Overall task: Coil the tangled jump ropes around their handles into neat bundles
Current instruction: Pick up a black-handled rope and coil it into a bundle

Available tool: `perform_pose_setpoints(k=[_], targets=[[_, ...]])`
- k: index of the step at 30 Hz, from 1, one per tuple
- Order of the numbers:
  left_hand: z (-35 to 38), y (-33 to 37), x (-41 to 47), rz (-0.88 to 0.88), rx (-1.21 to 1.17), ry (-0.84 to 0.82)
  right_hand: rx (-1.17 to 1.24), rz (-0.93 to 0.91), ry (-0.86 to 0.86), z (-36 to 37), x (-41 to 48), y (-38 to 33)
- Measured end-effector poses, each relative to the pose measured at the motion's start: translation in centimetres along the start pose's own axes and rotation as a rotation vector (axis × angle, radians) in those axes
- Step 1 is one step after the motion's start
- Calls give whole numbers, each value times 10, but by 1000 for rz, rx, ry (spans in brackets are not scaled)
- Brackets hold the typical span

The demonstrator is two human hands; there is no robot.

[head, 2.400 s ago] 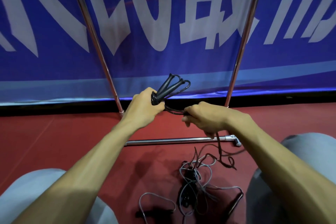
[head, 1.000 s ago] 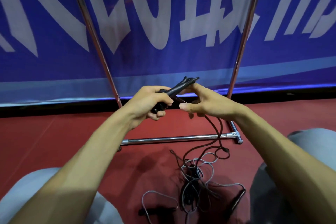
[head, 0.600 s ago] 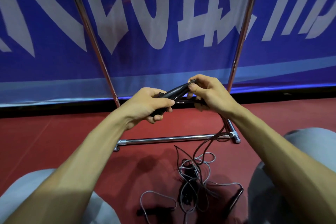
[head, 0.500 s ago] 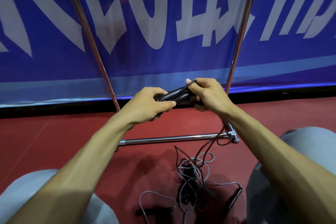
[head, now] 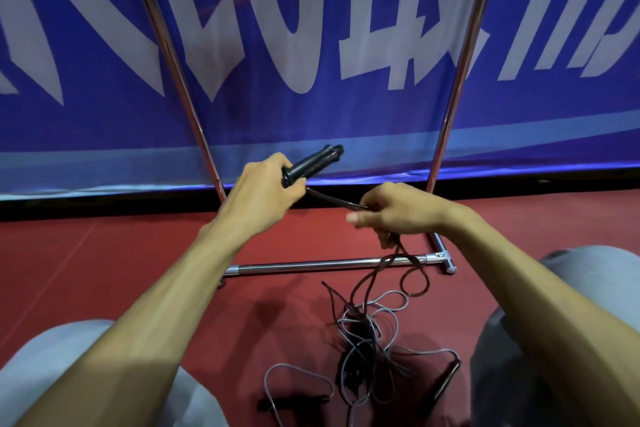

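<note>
Rope (head: 329, 199) now runs taut between hands drawn apart: left hand (head: 263, 194) grips the paired handles (head: 311, 163), right hand (head: 398, 211), beside them a moment ago, pinches it, likely starting another wrap

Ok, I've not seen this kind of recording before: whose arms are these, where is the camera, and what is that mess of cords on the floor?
There is no machine here. These are a person's own bare arms, filmed by one wide-angle camera worn on the head, looking forward and down. The left hand grips the black handles of a jump rope. The right hand pinches the dark rope that runs from them and hangs down to the red floor. There it runs into a tangled pile of grey and dark ropes, with a loose handle at its right edge. Behind are a metal frame and a blue banner. The grey shapes in the bottom corners are the person's knees.
</note>
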State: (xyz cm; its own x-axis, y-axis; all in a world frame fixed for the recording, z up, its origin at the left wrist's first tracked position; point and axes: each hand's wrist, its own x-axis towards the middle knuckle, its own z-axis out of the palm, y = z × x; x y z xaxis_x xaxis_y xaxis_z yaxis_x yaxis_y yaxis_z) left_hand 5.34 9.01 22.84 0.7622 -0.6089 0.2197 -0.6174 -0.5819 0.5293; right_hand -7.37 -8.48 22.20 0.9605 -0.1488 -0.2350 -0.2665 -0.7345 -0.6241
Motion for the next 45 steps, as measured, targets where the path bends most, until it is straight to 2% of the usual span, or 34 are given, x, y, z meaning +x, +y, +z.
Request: perform_pose_setpoints(k=[3, 7, 11, 14, 19, 21, 23, 27, 32, 34, 36, 38, 41, 45], targets=[[-2, -11, 2, -11, 115, -163, -243, -199, 53, 3, -1, -3], [9, -4, -4, 50, 204, -328, -313, -427, 218, 0, -1, -12], [15, 9, -10, 158, 308, -444, -252, -470, 353, -4, -1, -13], [20, 15, -17, 258, 329, -541, -141, -397, 435, -8, -2, -12], [17, 27, -24, 296, 270, -448, -71, -279, 515, -10, -1, -6], [14, 25, -26, 292, 186, -476, -88, -250, 528, -11, 0, -4], [12, 26, -27, 291, 74, -507, -107, -225, 518, -12, 1, 0], [2, 23, -21, 235, -119, -457, -53, -206, 444, -11, 5, 6], [-6, 23, -20, 53, -553, -542, 17, -189, 378, -14, 7, 9], [-9, 23, -18, 32, -802, -512, 105, -196, 338, -11, 7, 7], [-13, 23, -14, 29, -926, -432, 135, -214, 271, -1, 8, 1], [-12, 22, -11, 8, -870, -339, 103, -227, 231, 8, 12, -2], [-6, 18, -9, -41, -666, -233, 96, -194, 165, 15, 17, 2], [5, 5, -3, 30, -368, -133, 103, -122, 98, 17, 17, 4]])
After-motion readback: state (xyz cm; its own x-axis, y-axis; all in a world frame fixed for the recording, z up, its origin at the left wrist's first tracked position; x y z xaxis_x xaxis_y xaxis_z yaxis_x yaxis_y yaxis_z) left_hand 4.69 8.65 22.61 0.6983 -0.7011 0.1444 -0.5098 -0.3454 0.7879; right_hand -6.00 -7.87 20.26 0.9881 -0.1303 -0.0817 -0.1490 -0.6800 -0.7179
